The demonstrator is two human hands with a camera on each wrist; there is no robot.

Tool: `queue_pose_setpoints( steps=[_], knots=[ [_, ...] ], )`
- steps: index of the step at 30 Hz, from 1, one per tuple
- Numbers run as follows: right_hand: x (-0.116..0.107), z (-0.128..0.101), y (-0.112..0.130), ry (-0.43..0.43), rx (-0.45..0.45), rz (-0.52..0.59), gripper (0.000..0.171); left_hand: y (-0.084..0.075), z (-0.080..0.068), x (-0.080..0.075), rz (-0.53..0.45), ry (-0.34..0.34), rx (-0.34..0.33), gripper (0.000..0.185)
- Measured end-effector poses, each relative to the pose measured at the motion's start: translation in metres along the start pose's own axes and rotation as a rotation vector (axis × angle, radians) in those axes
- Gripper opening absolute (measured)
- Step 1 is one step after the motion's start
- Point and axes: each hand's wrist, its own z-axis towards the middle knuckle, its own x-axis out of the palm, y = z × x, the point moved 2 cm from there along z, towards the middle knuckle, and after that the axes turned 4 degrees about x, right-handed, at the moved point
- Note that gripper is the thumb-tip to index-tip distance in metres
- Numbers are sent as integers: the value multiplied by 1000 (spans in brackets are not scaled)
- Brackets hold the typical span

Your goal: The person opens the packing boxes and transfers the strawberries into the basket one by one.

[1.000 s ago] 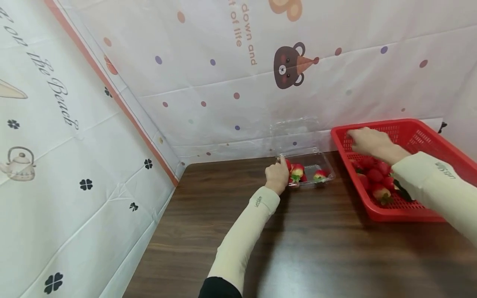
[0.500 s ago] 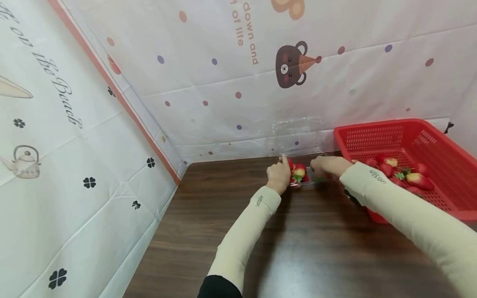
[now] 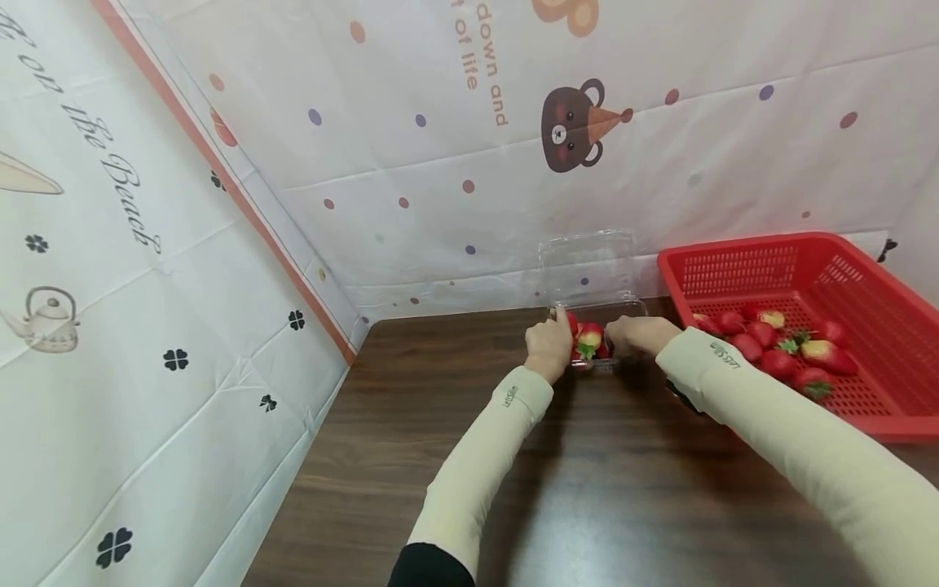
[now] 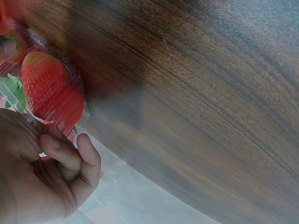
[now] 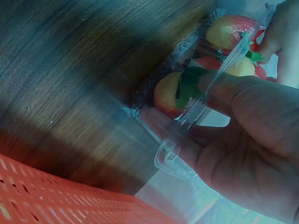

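A person in cream sleeves is holding a clear plastic clamshell box from both sides at the centre of the head view, where it is sitting on a dark wooden table against the printed wall covering. The left hand is curling round the box's left end, fingers bent against the plastic in the lower left of the left wrist view. The right hand is gripping the box's right end, the thumb pressing over the rim in the right half of the right wrist view. The two hands are close together, parted only by the box. Strawberries are lying inside it, red with pale patches and green caps, and the box's lid is standing open behind it. A red plastic basket is sitting just to the right, at the frame's right edge, holding more strawberries.
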Motion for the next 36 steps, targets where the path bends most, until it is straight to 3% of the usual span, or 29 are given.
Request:
queue_pose_setpoints(
  steps=[4,5,12,14,19,25,31,36],
  knots=[
    [15,32,-25,-30,-13,1,4,-1,0,4,-12,1,-3,40],
    [13,29,-23,-43,-14,3,4,-2,0,5,-14,2,-4,39],
    [-31,-29,24,-258,48,76,8,-2,1,3,10,18,-11,45],
    [-43,-42,35,-317,48,80,9,0,1,4,11,-4,-10,44],
    [-68,-58,40,-417,12,31,17,5,1,3,-1,-5,-22,41],
    [-95,-72,21,-503,-3,-5,27,13,3,0,-7,-2,-33,41],
    [-112,-89,-14,-561,-18,37,34,15,3,-8,12,-9,-21,40],
    [-114,-100,-50,-595,46,78,47,12,1,-11,9,-7,-11,40]
  ],
)
